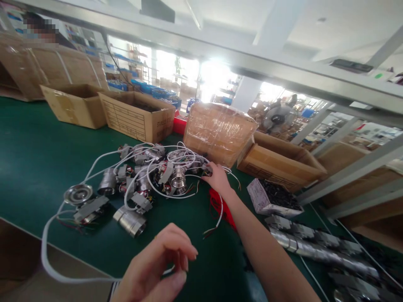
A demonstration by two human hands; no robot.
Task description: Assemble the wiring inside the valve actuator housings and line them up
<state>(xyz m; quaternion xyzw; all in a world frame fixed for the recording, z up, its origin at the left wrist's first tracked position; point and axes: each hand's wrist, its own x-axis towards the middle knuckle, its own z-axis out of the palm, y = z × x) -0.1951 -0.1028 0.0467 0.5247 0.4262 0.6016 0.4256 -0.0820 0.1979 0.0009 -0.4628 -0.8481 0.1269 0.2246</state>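
Note:
My left hand [160, 264] is in the near foreground, its fingers curled toward the thumb around a white cable [78, 279]. That cable loops up to a metal valve unit with a grey bracket [91, 208] at the left. My right hand [217, 178] reaches to the right end of a pile of metal valve units [178, 179] with grey brackets, small coloured wires and looped white cables. Its fingers close around a small wired valve unit [207, 171], mostly hidden by the hand. A cable end with bare wires [217, 222] hangs below the right wrist.
Red cord [217, 203] lies beside my right forearm. A small box of black parts [273, 197] and a row of metal units [315, 247] are at the right. Cardboard boxes [132, 121] and a wrapped carton [217, 130] line the back of the green table [31, 142]. A person is at the far left.

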